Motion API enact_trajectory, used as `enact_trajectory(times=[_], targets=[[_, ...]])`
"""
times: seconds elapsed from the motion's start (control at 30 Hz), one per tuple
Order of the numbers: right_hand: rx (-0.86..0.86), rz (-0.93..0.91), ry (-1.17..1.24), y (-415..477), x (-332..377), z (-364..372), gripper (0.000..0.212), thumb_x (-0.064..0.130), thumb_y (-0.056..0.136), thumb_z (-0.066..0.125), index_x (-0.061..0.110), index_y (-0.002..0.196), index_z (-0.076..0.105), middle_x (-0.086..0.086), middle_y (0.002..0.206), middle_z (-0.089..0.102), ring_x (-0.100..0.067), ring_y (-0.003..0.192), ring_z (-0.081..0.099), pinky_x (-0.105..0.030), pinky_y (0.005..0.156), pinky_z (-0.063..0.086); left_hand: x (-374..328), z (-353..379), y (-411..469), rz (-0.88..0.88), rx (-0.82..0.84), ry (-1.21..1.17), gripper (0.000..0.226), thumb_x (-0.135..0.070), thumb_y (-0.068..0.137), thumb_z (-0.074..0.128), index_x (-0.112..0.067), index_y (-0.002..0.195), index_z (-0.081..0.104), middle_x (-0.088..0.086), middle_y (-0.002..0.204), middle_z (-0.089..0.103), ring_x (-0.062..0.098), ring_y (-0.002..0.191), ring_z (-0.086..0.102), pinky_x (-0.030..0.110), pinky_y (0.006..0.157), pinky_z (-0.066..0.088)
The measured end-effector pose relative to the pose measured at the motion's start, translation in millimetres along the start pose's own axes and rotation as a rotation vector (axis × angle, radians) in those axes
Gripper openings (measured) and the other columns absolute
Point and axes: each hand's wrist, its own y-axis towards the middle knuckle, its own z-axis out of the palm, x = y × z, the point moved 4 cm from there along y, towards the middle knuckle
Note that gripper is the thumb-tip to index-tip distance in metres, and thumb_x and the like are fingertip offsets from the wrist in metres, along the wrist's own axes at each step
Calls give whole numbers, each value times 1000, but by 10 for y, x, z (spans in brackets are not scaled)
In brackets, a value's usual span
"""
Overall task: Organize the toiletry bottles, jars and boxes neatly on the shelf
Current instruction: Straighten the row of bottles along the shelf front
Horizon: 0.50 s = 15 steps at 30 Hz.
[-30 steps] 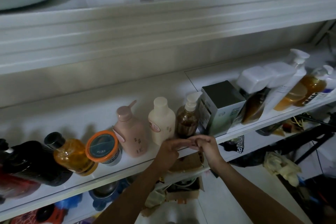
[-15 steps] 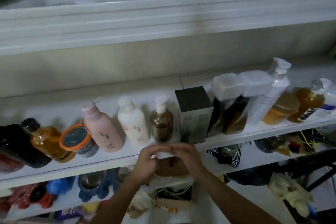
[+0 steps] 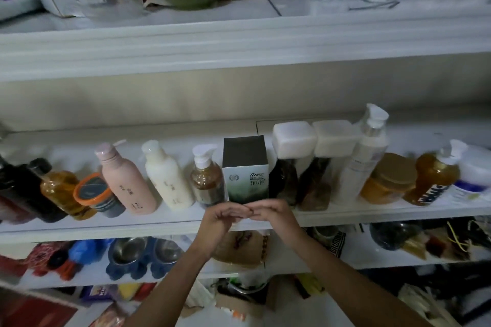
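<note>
The toiletry things stand in one row along the front edge of the middle shelf [image 3: 159,220]. Toward its left end are a dark bottle [image 3: 18,188], an amber bottle [image 3: 57,186], an orange-lidded jar [image 3: 91,191] lying tilted, a pink pump bottle [image 3: 125,183], a cream bottle [image 3: 167,180] and a small brown pump bottle [image 3: 207,183]. The green-and-white box [image 3: 245,175] stands upright in the middle of the row. Toward the right end follow two white-capped dark bottles [image 3: 293,138], a tall white pump bottle [image 3: 364,164], an amber jar [image 3: 388,180], an amber pump bottle [image 3: 433,180] and a white jar [image 3: 473,170].

Compared with one second ago, the order of the row is the same, and no bottle has left its place. What changes is mostly the view: the head now faces the box directly, so its front label shows flat.

The left hand [image 3: 223,216] and the right hand [image 3: 271,211] stay together just in front of the shelf's edge, below the box. Their fingers are loosely bent, the tips of one hand meet the tips of the other, and I see nothing held between them. Neither hand touches a bottle.

For the task this means, in my judgement, that the arranging is nearly or fully done. The tilted jar near the left end may be the only thing left to correct.
</note>
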Motion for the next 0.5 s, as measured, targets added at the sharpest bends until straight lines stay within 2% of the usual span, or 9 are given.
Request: enact_trajectory(times=[0.1, 0.2, 0.3, 0.37, 0.43, 0.5], targets=[[-16, 4, -24, 29, 10, -42, 31, 6, 75, 54, -7, 98, 69, -26, 94, 69, -5, 70, 69, -15, 64, 52, 3, 24, 53, -29, -3, 7, 43, 31, 70, 41, 5, 87, 70, 8, 81, 75, 19, 82, 70, 24, 74, 55], [-17, 0, -65, 99, -23, -88, 26, 2, 79, 54, -4, 98, 70, -22, 94, 70, -5, 72, 69, -20, 73, 55, 25, 65, 89, -71, -6, -8, 36, 29, 75, 45, 7, 88, 70, 4, 78, 75, 10, 76, 70, 14, 62, 49], [-19, 21, -85, 151, -61, -105, 24, -4, 82, 52, -2, 98, 70, -17, 90, 68, -4, 70, 68, -22, 73, 56, 96, 79, 118, -111, 0, -30, 34, 25, 78, 47, 5, 92, 70, 6, 83, 75, 14, 83, 70, 16, 65, 52], [-32, 21, -92, 169, -103, -134, 24, 2, 80, 54, -1, 97, 70, -15, 89, 69, -4, 70, 68, -23, 75, 56, 168, 82, 141, -131, 6, -41, 35, 24, 79, 47, 2, 90, 71, 9, 85, 75, 17, 87, 71, 18, 68, 53], [-25, 26, -121, 174, -158, -149, 22, 0, 82, 55, -2, 97, 71, -18, 91, 70, -3, 71, 68, -24, 76, 56, 249, 90, 163, -149, 20, -51, 37, 25, 79, 45, 2, 89, 71, 14, 88, 74, 22, 91, 70, 23, 75, 55], [-24, 35, -133, 173, -226, -150, 22, -6, 86, 53, -5, 99, 70, -25, 95, 69, -1, 70, 68, -20, 74, 55, 343, 98, 155, -181, 28, -59, 39, 26, 80, 42, 2, 91, 71, 14, 90, 74, 22, 93, 70, 21, 74, 54]])
